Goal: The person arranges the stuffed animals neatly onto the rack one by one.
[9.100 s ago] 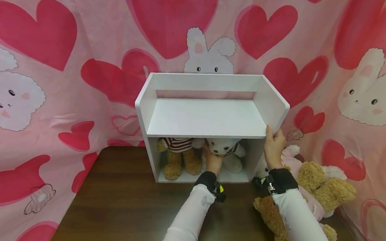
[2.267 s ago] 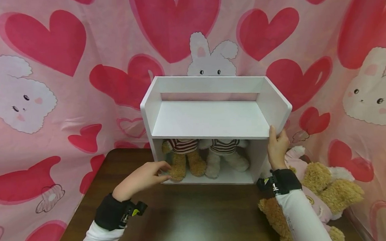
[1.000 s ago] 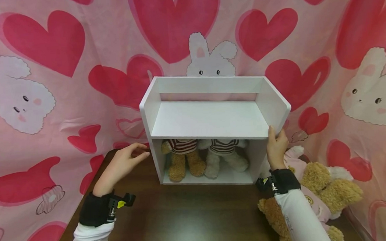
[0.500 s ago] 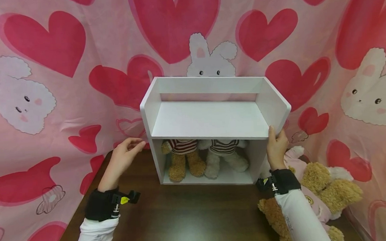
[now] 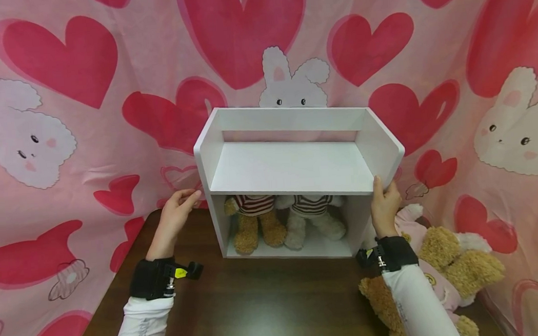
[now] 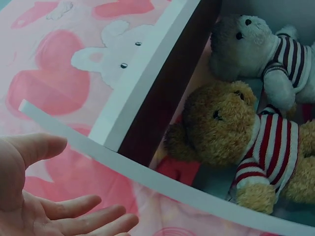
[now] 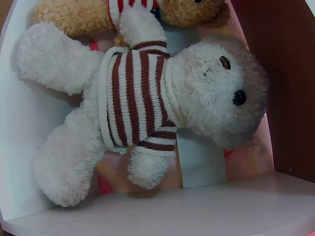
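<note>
Dark wooden table (image 5: 268, 307) nearest, white sleeves (image 5: 142, 330) coming in over it, black wristband (image 5: 396, 252) on each arm. Right edge: heap of plush toys (image 5: 471, 268), tan fur and pink clothes, partly hidden by the right arm.

Left hand (image 5: 172, 215) just beside the left side of the white shelf (image 5: 292, 164), looks apart from it. Fingers loosely spread, thumb away from the rest in the left wrist view; pinching nothing. Right hand (image 5: 385, 207) pinches the shelf's right side panel, thumb on the front edge, fingers round the outside. Right wrist view doesn't show that hand.

Shelf stands upright on the table, in front of the wall cloth. Lower compartment: brown bear (image 6: 268, 142) in red-striped sweater on the left, white bear (image 7: 135, 98) in brown-striped sweater on the right, side by side, touching, feet to the front. Middle board hides their heads in the head view.

Step in hand looks like steadying the shelf with both bears inside. Next move probably calls for the left hand to take the left panel, without tipping the bears.

Farthest back: pink wall cloth (image 5: 160, 56), red hearts (image 5: 63, 62), white rabbits (image 5: 31, 133).
</note>
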A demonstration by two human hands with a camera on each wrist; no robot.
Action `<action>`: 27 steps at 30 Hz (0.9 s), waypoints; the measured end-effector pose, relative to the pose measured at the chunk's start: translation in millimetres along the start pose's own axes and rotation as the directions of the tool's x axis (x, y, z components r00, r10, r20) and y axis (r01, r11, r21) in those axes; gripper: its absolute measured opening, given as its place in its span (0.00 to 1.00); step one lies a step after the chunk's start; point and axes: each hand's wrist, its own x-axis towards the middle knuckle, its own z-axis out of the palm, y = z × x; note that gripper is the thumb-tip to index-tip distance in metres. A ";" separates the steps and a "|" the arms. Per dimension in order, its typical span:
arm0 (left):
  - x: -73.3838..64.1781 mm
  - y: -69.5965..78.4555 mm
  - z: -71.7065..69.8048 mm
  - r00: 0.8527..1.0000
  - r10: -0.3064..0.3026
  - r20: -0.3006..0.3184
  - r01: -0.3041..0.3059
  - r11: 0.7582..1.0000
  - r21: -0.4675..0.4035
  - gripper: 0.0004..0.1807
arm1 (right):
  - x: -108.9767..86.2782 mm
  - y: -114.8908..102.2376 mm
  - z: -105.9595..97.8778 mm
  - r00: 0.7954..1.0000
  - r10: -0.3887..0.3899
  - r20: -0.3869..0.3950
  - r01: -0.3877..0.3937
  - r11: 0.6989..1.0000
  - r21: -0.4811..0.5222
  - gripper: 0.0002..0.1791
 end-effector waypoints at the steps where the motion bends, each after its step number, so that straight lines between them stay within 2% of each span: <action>1: 1.2 -0.7 1.0 1.000 -0.008 0.003 0.008 1.000 -0.011 0.35 | 0.1 0.3 0.0 1.000 -0.002 -0.001 0.002 1.000 -0.003 0.24; 7: 8.4 -3.4 6.6 0.997 -0.069 0.041 0.072 0.995 -0.068 0.40 | 0.5 1.8 0.2 1.000 -0.010 0.001 0.010 1.000 0.003 0.24; 11: 12.6 -7.1 10.5 0.996 -0.069 0.063 0.078 0.984 -0.160 0.40 | 0.6 1.7 -0.1 1.000 -0.011 -0.001 0.011 1.000 0.004 0.24; 16: 16.0 -12.1 17.3 0.995 -0.031 0.095 0.061 0.938 -0.341 0.38 | 0.0 0.8 -0.6 1.000 0.002 0.003 -0.002 1.000 0.007 0.24; 19: 18.1 -13.4 21.8 0.994 -0.023 0.105 0.065 0.909 -0.411 0.38 | -0.1 0.8 -0.7 1.000 0.005 0.004 -0.005 1.000 0.011 0.25; 23: 20.7 -13.7 28.0 0.992 -0.036 0.125 0.092 0.877 -0.471 0.37 | -0.1 0.8 -0.6 1.000 0.005 0.004 -0.005 1.000 0.013 0.24; 27: 23.5 -14.3 33.2 0.989 -0.057 0.134 0.117 0.860 -0.497 0.37 | 0.1 1.2 -0.4 1.000 0.006 0.008 -0.006 1.000 0.016 0.24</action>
